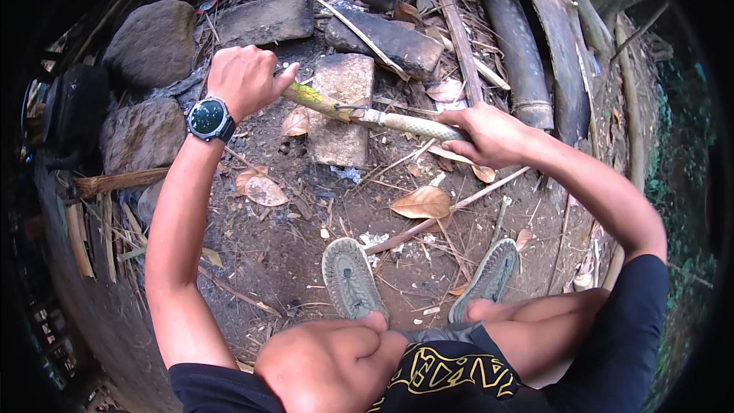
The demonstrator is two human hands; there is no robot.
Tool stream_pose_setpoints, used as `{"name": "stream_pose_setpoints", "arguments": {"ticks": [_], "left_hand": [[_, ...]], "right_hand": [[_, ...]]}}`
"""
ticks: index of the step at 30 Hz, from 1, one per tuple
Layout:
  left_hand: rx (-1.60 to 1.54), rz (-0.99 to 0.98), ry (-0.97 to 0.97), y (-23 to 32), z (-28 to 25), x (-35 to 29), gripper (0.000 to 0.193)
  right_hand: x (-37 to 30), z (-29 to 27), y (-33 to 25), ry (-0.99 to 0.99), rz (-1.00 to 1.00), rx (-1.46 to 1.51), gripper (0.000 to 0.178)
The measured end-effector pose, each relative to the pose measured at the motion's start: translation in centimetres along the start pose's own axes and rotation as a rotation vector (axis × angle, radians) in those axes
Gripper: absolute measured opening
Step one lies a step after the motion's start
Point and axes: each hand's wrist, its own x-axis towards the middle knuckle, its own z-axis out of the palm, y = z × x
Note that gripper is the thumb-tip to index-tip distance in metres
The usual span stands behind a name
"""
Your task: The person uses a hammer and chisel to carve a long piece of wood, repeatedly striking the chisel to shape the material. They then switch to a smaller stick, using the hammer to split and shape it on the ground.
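Note:
A long, slim piece lies level between my two hands, and it looks like a sheathed knife, though no blade shows. My left hand (243, 80) is closed round the far-left end of its yellow-green shaft (312, 98), thumb stretched along it. A dark strip or cord crosses the shaft near a pale metal-like collar. To the right of the collar runs a pale patterned handle (417, 125). My right hand (489, 135) grips the outer end of that handle. Below the piece a rough upright brick (338, 149) lies on the dirt.
Large stones (151, 42) stand at the far left, with dark blocks (264, 19) behind. Thick bamboo poles (520, 53) lie at the far right. Dry leaves (422, 203), twigs and pale chips litter the ground before my shoes (352, 275). Split wood (79, 237) leans at the left.

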Motion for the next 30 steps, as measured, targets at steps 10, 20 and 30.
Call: {"name": "stream_pose_setpoints", "arguments": {"ticks": [10,20,30], "left_hand": [[0.040,0.016,-0.002,0.3,0.9,0.5,0.051],[0.027,0.015,0.099,0.2,0.5,-0.5,0.049],[0.089,0.019,0.051,1.1,-0.6,-0.5,0.050]], "right_hand": [[-1.0,0.2,-0.5,-0.033,0.148,0.091,0.027],[-0.7,0.2,-0.7,0.012,0.062,0.002,0.028],[0.3,-2.6,-3.6,-0.151,0.064,-0.120,0.023]]}}
